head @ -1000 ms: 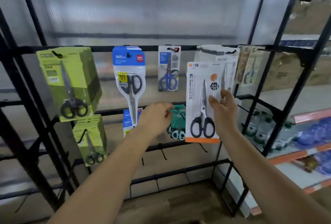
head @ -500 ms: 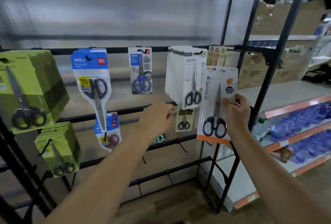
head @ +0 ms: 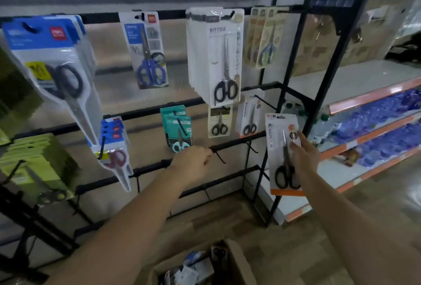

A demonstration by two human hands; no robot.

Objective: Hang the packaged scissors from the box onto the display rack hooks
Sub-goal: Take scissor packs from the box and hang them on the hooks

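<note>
2 hands up at the rack [head: 230, 145]. Right hand [head: 304, 157] grips a white scissors pack [head: 281, 148] with an orange bottom strip: thumb on the front, fingers behind its right edge. Pack is upright, slightly tilted, held off the rack, just right of the rack's front post, not on any hook. Black-handled scissors show through the front, handles down.

Left hand [head: 193, 162] is at the third bar down, fingers curled at the base of a bare hook [head: 219, 157]. Cannot tell whether it actually pinches the hook or only touches it; nothing else in that hand.

Just above the left hand: teal packs [head: 176, 122] on a second-row hook. To their right on that row, a small tan pack [head: 219, 120], then white-orange packs [head: 249, 113] that look like the held one. Far left of that row: blue-red packs [head: 114, 145] and green packs [head: 34, 166].

Top row, left to right: big blue-header packs [head: 50, 65], 1 blue-handled pack [head: 145, 50], a thick stack of white packs [head: 214, 54] with black handles, then beige packs [head: 265, 36].

Cardboard box [head: 237, 259] sits on the wood floor at bottom centre, open, more packs inside, blurred.

Right of the rack: shelves [head: 355, 104] with orange edge strips, blue goods on the lower levels, too blurred to identify.
</note>
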